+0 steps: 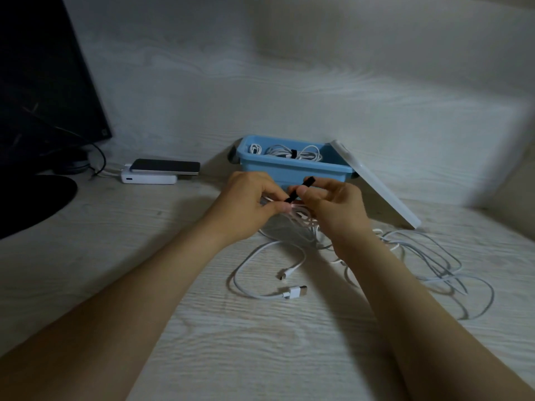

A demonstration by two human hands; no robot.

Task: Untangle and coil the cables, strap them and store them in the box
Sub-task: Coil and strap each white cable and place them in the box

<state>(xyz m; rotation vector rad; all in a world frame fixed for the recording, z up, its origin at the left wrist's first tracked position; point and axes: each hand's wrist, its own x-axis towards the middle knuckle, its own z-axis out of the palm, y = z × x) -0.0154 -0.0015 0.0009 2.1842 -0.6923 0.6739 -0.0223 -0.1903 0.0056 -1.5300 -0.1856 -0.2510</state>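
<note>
Right hand (337, 208) pinches a black strap (301, 189) between thumb and curled fingers; left hand (249, 202), fingers curled, grips a small coiled white cable (302, 219) just above the table (202, 328). The strap's lower end meets the coil. Strapping seems under way: grip the loops firmly so none slips free, then pull the strap snug before fastening. Just behind, the blue box (289, 170) holds strapped cables, its white lid (376, 183) leaning alongside. A loose cable (269, 274) and a tangle (434, 264) lie near
</note>
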